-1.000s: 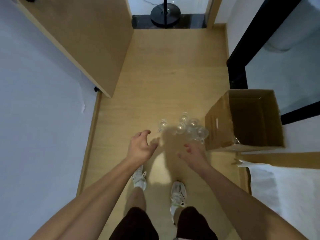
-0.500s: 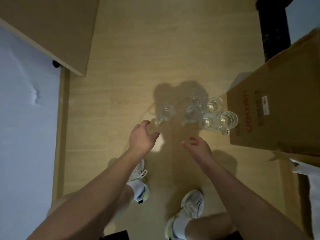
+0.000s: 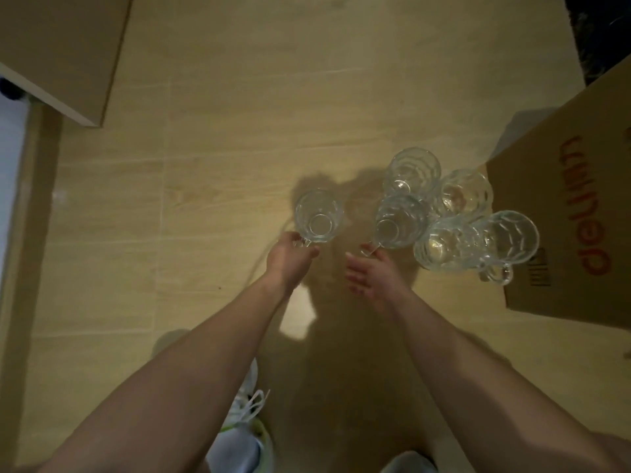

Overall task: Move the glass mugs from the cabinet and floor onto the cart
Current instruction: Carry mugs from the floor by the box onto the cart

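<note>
Pale wood-grain floor is carrying a brown cardboard box; beside it, faceted clear glass mugs are clustering. Left hand is pinching the lone mug handle; right hand, fingers curled, is touching the nearest mug handle.

one glass mug stands left of five clustered mugs beside the box.

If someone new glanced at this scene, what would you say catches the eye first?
Most striking is the cluster of glass mugs standing on the wooden floor beside a cardboard box at the right. The left hand pinches the handle of a lone mug, while the right hand reaches the handle of the nearest clustered mug.
</note>
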A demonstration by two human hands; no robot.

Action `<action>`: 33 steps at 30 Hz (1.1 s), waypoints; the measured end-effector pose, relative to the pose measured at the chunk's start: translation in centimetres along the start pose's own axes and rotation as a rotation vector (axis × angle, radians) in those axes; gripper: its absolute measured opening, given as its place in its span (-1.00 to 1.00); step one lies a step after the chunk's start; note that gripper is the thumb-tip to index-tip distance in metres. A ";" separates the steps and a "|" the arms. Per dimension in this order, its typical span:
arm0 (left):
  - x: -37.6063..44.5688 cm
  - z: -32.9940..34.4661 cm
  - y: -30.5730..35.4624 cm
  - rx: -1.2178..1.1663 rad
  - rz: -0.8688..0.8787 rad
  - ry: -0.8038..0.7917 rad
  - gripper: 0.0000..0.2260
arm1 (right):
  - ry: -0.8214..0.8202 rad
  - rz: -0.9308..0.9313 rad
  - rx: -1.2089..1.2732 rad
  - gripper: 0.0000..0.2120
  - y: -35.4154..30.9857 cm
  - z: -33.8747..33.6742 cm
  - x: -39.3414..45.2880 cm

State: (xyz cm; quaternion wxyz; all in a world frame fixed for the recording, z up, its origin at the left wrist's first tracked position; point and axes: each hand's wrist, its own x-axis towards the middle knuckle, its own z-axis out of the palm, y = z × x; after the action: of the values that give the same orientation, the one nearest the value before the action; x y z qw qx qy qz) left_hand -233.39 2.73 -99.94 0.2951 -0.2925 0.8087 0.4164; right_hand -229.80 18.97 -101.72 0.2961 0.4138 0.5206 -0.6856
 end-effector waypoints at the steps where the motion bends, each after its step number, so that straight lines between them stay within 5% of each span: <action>1: 0.5 0.4 -0.1 -0.020 -0.010 -0.010 -0.67 | -0.012 -0.007 0.027 -0.66 0.0 0.0 0.2; 4: 0.8 0.9 0.0 -0.130 -0.089 -0.124 -0.85 | -0.014 -0.004 0.078 -0.80 0.0 -0.1 -0.1; 7: -0.8 1.0 0.3 -0.354 -0.207 -0.223 -0.74 | 0.077 0.007 0.142 -0.82 -0.8 -0.8 -2.1; 10: -4.1 0.1 1.5 -0.505 -0.321 -0.234 -0.83 | 0.124 0.068 0.240 -0.81 -2.3 -1.7 -5.8; 15: -11.7 -5.8 6.3 -0.472 -0.304 -0.243 -0.72 | 0.168 0.123 0.098 -0.70 -5.8 -0.7 -15.8; 23: -26.7 -21.2 20.5 -0.446 -0.153 -0.327 -0.79 | 0.143 0.017 0.081 -0.78 -21.4 4.1 -35.3; 33: -42.5 -45.2 41.9 -0.779 0.063 -0.286 -0.84 | 0.026 -0.310 -0.028 -0.82 -45.7 16.9 -58.4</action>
State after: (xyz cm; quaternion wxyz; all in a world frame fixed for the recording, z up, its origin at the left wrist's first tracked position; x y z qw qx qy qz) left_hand -246.23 -5.70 -26.68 0.2588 -0.2968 0.5500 0.7365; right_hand -244.28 14.19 -27.24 0.1856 0.3335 0.5914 -0.7104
